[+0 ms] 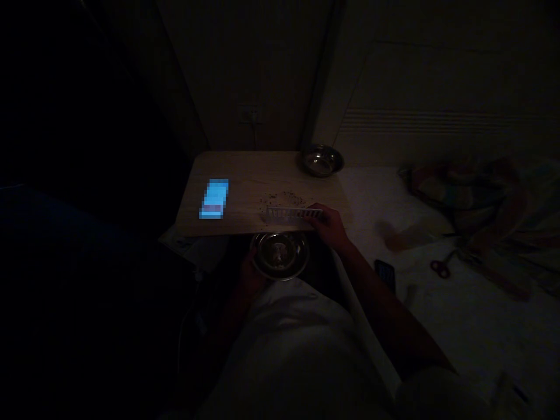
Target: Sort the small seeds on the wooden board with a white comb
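The scene is very dark. My right hand point(330, 224) is closed on one end of a flat pale strip, maybe a ruler or comb point(291, 214), which lies across the front edge of a small wooden table point(245, 169). Dark crumbs point(284, 199) are scattered on the table just behind the strip. My left hand point(250, 274) holds a steel bowl point(280, 255) by its left rim, just below the table's front edge, under the strip. Something small lies in the bowl.
A lit phone point(214, 199) lies on the table's left part. A second steel bowl point(322, 160) sits at the table's back right corner. On the white bed to the right are red-handled scissors point(441, 268), a dark remote-like object point(385, 273) and crumpled cloth point(485, 198).
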Tool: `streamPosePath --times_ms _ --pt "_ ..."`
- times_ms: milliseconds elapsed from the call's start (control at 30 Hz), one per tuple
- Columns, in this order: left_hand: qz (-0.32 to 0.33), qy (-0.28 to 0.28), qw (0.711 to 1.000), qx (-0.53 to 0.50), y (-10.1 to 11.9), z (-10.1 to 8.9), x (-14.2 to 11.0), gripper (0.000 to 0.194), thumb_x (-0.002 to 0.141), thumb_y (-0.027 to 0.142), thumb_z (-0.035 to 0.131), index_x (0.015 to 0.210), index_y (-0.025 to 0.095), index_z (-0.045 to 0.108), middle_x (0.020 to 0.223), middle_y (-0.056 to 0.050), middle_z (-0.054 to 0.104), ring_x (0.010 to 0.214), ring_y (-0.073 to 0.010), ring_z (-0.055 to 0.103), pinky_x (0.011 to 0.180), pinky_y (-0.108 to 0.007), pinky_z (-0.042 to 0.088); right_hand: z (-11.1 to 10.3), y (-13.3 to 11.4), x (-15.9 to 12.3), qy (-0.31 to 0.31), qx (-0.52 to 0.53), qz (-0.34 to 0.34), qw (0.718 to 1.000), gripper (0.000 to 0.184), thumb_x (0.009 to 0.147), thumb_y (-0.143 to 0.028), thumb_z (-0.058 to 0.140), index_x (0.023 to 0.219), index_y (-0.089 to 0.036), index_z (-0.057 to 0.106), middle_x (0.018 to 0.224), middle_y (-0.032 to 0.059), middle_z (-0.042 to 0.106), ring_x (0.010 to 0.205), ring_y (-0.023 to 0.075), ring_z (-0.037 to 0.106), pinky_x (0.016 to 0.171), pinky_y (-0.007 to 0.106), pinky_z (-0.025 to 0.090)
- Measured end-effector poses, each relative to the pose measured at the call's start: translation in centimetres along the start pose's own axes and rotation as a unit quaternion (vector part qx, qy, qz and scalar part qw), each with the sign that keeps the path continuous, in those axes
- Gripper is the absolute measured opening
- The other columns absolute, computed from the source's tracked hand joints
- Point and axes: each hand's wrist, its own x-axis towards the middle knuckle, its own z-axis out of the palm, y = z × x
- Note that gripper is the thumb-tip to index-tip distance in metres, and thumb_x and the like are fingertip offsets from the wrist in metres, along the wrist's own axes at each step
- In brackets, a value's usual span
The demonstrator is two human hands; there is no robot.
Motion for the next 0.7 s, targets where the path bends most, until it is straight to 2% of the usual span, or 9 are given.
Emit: streamPosePath --times_ms 267,367,533,700 --pt "0.004 0.008 1.000 0.007 0.0 0.1 -0.3 0.025 0.081 0.030 0.055 0.097 0.016 0.069 0.097 -0.006 0.071 0.108 -0.0245 0.059 0.099 -0.039 0.040 -0.6 -0.1 -0.1 -0.010 -0.027 -0.009 1.000 0.017 0.078 -0.033 0.060 0.082 -0.017 0.064 0.072 0.0003 0.063 0.063 0.0131 0.053 0.059 0.025 0.040" --pt "-0.021 0.020 1.000 0.001 0.1 0.2 -0.3 0.026 0.082 0.032 0.054 0.096 0.016 0.069 0.097 -0.007 0.071 0.108 -0.0251 0.059 0.099 -0.040 0.041 -0.5 -0.1 0.0 -0.013 -0.031 -0.004 0.999 0.016 0.077 -0.032 0.061 0.082 -0.017 0.063 0.070 0.0001 0.062 0.063 0.0135 0.053 0.059 0.025 0.040" --pt "-0.004 -0.015 1.000 0.001 0.0 0.0 -0.2 0.028 0.081 0.033 0.054 0.099 0.017 0.068 0.102 -0.007 0.070 0.109 -0.0257 0.058 0.099 -0.041 0.040 -0.5 -0.6 0.1 -0.021 -0.034 -0.014 0.999 0.015 0.076 -0.031 0.060 0.081 -0.018 0.064 0.071 0.0011 0.064 0.064 0.0146 0.055 0.059 0.026 0.041" --pt "0.004 0.013 1.000 0.014 -0.3 -0.2 -0.1 0.029 0.080 0.033 0.055 0.099 0.016 0.068 0.100 -0.008 0.070 0.109 -0.0266 0.058 0.099 -0.042 0.040 -0.5 -1.2 0.1 -0.038 -0.054 -0.019 0.998 0.015 0.077 -0.030 0.059 0.084 -0.018 0.065 0.074 0.0018 0.065 0.067 0.0156 0.057 0.061 0.026 0.041"
